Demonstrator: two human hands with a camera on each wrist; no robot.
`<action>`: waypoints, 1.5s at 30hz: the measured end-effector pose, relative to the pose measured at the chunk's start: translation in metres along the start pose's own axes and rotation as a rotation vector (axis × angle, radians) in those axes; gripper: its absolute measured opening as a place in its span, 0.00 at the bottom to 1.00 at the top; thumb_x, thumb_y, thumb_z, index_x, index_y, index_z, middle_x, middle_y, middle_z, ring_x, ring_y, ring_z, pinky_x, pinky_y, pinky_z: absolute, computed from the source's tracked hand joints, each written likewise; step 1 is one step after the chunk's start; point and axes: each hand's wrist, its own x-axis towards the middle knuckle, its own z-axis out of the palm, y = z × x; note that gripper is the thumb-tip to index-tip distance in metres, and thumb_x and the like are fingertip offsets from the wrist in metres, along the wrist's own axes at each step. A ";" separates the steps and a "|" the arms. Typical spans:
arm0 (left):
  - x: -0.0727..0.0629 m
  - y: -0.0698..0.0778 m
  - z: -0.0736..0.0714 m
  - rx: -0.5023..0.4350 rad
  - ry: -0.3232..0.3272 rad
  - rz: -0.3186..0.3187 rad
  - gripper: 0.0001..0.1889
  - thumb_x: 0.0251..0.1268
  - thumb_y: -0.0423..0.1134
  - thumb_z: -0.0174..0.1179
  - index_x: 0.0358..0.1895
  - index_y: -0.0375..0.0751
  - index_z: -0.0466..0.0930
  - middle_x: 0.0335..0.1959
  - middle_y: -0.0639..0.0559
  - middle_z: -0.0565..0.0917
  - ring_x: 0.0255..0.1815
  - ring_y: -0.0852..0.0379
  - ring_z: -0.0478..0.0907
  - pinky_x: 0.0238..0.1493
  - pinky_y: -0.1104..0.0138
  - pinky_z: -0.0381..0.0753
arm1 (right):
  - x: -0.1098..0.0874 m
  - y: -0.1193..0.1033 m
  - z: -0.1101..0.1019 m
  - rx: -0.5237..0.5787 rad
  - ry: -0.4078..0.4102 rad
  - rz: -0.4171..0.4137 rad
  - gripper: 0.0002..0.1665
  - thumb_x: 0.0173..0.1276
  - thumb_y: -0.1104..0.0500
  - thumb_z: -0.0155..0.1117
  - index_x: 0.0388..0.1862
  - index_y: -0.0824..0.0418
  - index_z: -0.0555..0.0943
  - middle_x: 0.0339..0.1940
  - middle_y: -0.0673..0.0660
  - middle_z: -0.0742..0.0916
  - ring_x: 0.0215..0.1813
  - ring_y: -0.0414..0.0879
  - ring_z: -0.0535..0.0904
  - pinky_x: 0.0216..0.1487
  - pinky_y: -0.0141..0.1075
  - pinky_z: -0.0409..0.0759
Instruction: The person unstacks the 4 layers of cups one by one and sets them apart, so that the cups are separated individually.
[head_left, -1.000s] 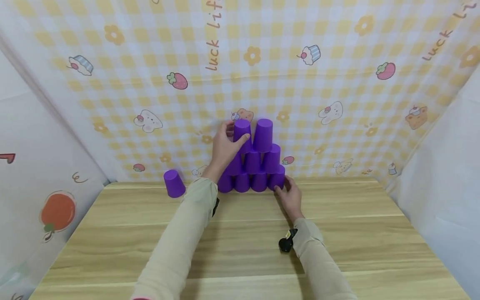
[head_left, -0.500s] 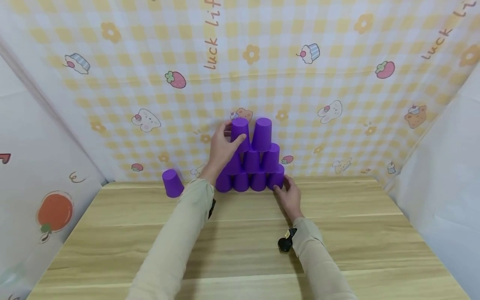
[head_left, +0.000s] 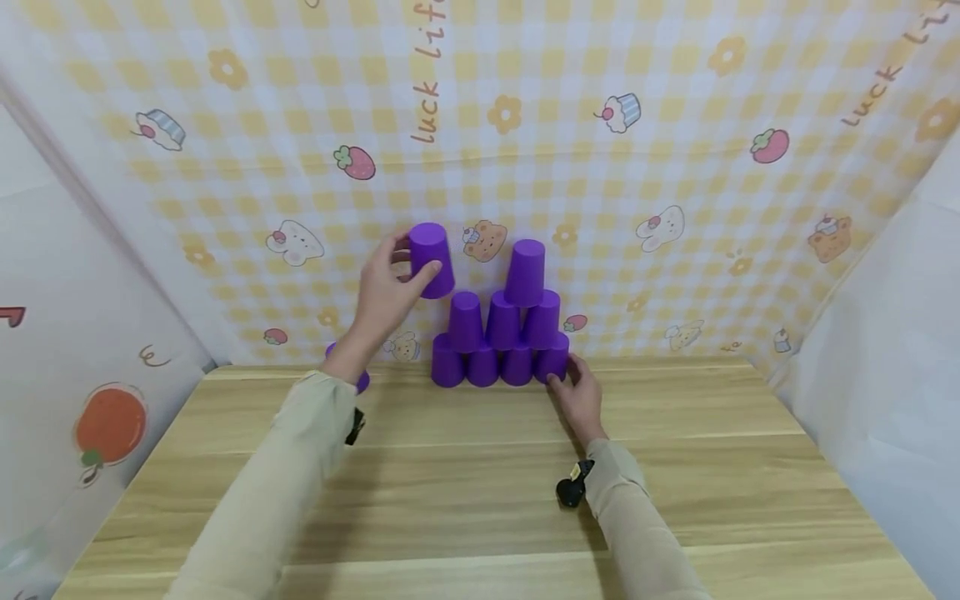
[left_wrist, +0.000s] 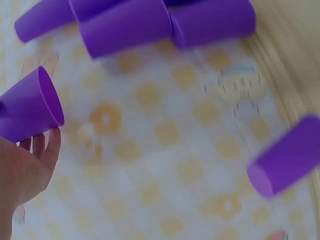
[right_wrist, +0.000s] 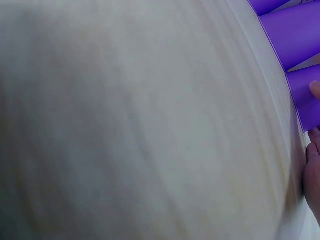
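Note:
In the head view my left hand (head_left: 384,293) grips an upside-down purple cup (head_left: 429,245) in the air, left of and above a stack of purple cups, apart from it. The thumb lies across the cup's front and the fingers go behind it. My right hand (head_left: 582,402) holds the rightmost cup (head_left: 552,353) of the bottom row between thumb and fingers. Above that row stand three cups, the left one (head_left: 466,323) with nothing on top. A single cup (head_left: 528,273) tops the right side. The left wrist view shows the held cup's open rim (left_wrist: 51,97).
Another purple cup (head_left: 363,382) stands on the wooden table (head_left: 465,483) at the left, partly hidden behind my left wrist; it shows fully as a lone cup (left_wrist: 287,157) in the left wrist view. A checked cloth (head_left: 637,183) hangs right behind the stack.
My left hand has lifted the left cup off the stack's top level and carried it up and left. My right hand stays at the bottom right cup.

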 end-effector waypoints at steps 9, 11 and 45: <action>-0.012 -0.012 -0.087 0.138 0.079 -0.018 0.31 0.57 0.40 0.65 0.63 0.37 0.64 0.57 0.43 0.74 0.54 0.48 0.72 0.50 0.63 0.78 | 0.002 0.002 -0.001 0.005 -0.009 0.000 0.31 0.62 0.65 0.62 0.64 0.69 0.65 0.61 0.67 0.74 0.64 0.57 0.68 0.65 0.40 0.65; -0.017 -0.017 -0.105 0.185 0.102 -0.030 0.32 0.58 0.41 0.64 0.64 0.38 0.63 0.57 0.42 0.73 0.55 0.48 0.72 0.44 0.67 0.81 | 0.002 0.002 -0.002 0.004 -0.002 0.001 0.31 0.62 0.65 0.62 0.64 0.69 0.66 0.61 0.67 0.74 0.64 0.57 0.68 0.65 0.40 0.65; -0.103 -0.129 -0.153 0.400 0.041 -0.330 0.33 0.66 0.35 0.55 0.63 0.18 0.49 0.59 0.19 0.62 0.56 0.26 0.64 0.54 0.42 0.69 | 0.001 0.000 0.000 -0.043 0.000 0.013 0.33 0.62 0.65 0.62 0.64 0.70 0.65 0.61 0.69 0.73 0.64 0.59 0.67 0.65 0.42 0.65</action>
